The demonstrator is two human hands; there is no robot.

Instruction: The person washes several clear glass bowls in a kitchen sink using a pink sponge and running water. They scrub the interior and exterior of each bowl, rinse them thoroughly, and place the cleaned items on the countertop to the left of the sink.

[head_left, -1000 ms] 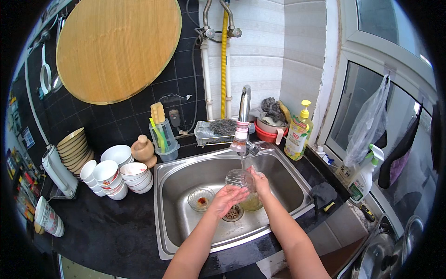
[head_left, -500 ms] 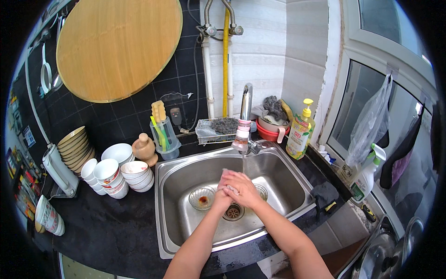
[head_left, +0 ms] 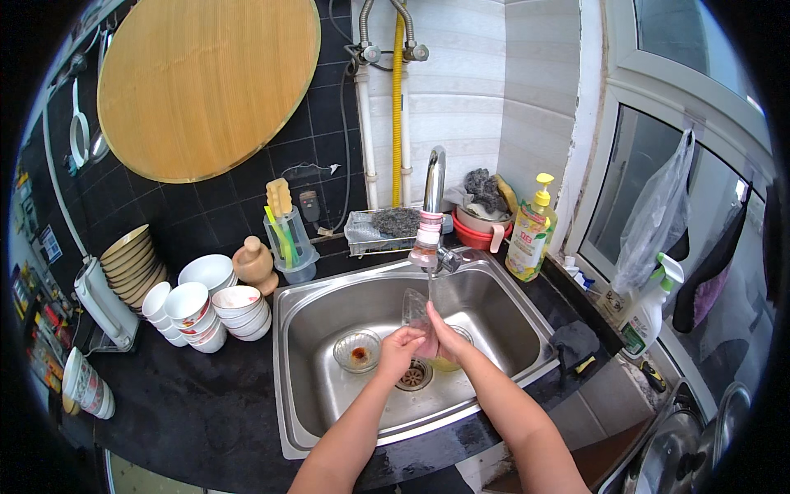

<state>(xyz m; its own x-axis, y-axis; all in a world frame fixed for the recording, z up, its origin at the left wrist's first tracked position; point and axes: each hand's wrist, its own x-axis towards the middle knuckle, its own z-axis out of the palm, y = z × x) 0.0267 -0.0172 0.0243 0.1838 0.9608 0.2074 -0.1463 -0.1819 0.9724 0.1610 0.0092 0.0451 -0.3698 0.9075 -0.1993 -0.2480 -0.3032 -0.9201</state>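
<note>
Both my hands are over the steel sink (head_left: 311,395), below the tap (head_left: 434,198), from which water runs. My left hand (head_left: 400,349) pinches a clear, see-through piece (head_left: 414,308), too indistinct to name, with its fingers closed. On the other side, my right hand (head_left: 448,333) cups the same piece, palm turned inward and fingers pointing up. A clear glass bowl (head_left: 347,348) with a brown-red stain stands left of my hands. Another clear glass bowl (head_left: 462,335) is partly hidden behind my right hand. The drain (head_left: 417,375) shows beneath my hands.
Stacked white bowls (head_left: 239,311) and a wooden mortar (head_left: 255,265) stand left of the sink. Behind it are a wire rack (head_left: 383,245) and red basin (head_left: 472,237). A yellow pump bottle (head_left: 531,239) and spray bottle (head_left: 650,317) stand at right.
My hands were clasped together under the tap. Now they have parted a little, and the clear piece shows upright between them. The bowls in the sink have stayed put.
</note>
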